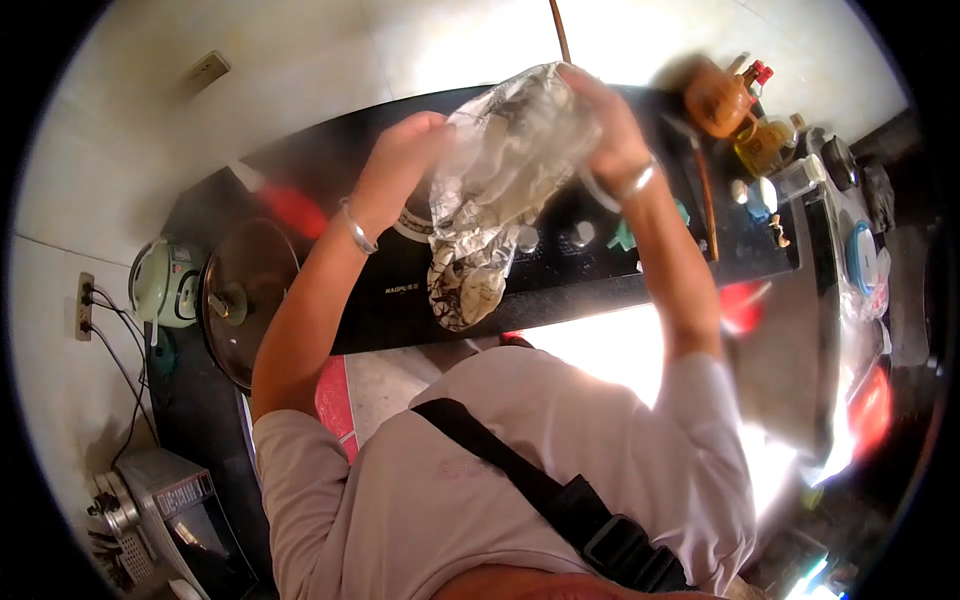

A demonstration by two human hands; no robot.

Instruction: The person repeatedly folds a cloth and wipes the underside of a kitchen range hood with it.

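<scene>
I've got crumpled foil (465,210) up over the black hob (355,315), bunched lower end lined up with its front edge. Left hand (400,160) pinches the foil's left side, fingertips blurred; right hand (610,125) grasps the upper right rim, exact finger wrap unclear. 2 hands, 1 piece. Should handle light and floppy, bit slick, creases easily, likely tears if tugged. Best hold: opposite side edges, broad gentle pinch, off the middle. Can't tell if anything's inside. Around: 2 knobs (583,235) near the hob's front edge, glass lid (240,275) at its left end, wooden stick (706,205) toward its right edge.
</scene>
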